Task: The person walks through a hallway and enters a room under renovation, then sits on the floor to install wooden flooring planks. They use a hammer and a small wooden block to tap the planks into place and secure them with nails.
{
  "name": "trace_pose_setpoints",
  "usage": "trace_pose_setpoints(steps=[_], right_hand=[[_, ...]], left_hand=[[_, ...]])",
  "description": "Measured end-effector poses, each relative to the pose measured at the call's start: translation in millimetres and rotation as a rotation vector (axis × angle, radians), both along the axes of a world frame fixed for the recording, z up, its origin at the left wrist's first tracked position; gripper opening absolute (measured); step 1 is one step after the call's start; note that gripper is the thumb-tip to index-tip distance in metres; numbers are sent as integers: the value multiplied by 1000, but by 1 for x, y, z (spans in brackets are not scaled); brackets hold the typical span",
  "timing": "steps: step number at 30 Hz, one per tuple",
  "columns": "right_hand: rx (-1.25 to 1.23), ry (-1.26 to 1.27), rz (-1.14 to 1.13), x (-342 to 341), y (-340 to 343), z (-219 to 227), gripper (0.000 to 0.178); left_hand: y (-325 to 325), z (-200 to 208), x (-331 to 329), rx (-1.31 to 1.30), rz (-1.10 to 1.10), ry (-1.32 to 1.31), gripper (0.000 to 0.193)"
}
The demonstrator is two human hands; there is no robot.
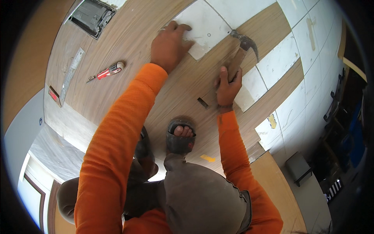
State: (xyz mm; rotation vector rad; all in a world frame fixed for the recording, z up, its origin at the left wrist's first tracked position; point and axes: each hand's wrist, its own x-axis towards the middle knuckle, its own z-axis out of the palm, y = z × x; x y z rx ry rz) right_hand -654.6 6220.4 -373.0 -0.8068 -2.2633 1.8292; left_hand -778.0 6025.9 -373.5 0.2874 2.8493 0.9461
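Observation:
In my right hand is a claw hammer, gripped by its wooden handle, fingers closed round it. The hammer's head is over the far planks, its curved claw toward the right. My left hand lies palm down at the edge of a wood-look floor plank, beside a bare white tile. Its thumb and fingers are apart, with nothing visible in them. Whether the hammer's face touches the plank under it I cannot tell.
A utility knife with a patterned handle and a metal ruler lie at left. A recessed floor box sits far left. Near my sandalled foot is a small dark piece. A grey box-shaped object stands at right.

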Motion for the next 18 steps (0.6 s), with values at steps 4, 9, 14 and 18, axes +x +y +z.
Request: trace_pose_setpoints(steps=[4, 9, 14, 18], right_hand=[[-91, 28, -85, -8, 3, -7, 34], [-154, 14, -105, -9, 4, -9, 38], [-90, -17, -92, -7, 5, -12, 42], [-86, -10, -108, -6, 6, -12, 44]], left_hand=[[26, 0, -7, 18, -115, 180, 31], [49, 2, -25, -175, -260, 147, 21], [53, 1, -27, -222, -275, 164, 13], [28, -3, -23, -153, -231, 193, 12]])
